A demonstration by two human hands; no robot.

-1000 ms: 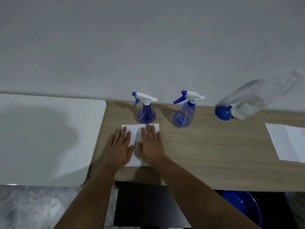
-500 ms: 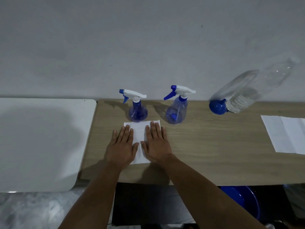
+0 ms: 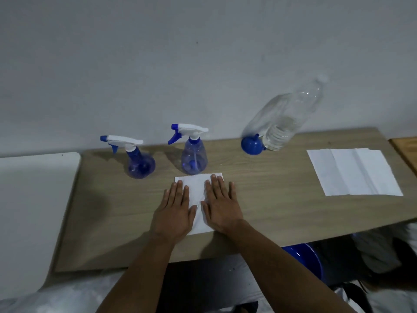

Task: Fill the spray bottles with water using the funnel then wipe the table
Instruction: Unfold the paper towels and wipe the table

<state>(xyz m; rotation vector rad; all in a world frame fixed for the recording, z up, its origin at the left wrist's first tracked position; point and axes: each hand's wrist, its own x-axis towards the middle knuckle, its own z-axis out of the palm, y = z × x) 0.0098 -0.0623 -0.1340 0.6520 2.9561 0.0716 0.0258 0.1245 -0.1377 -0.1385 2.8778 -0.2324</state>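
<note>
Wood table [image 3: 259,199]: both flat hands, left hand [image 3: 174,213] and right hand [image 3: 222,206], have slid the tissue [image 3: 194,188] toward 3 o'clock, fingers spread and pressing. Wiping underway; bottles look filled.

hands: left hand [image 3: 173,213], right hand [image 3: 222,207] flat on tissue [image 3: 197,188] | table [image 3: 270,199]

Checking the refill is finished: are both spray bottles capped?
Yes. Both spray bottles stand upright with trigger heads on.

A single head-worn wide-angle view is given, aimed forward and down from above the near edge of the wooden table [image 3: 282,199], close over it, with the wall [image 3: 158,64] faced behind.
</note>
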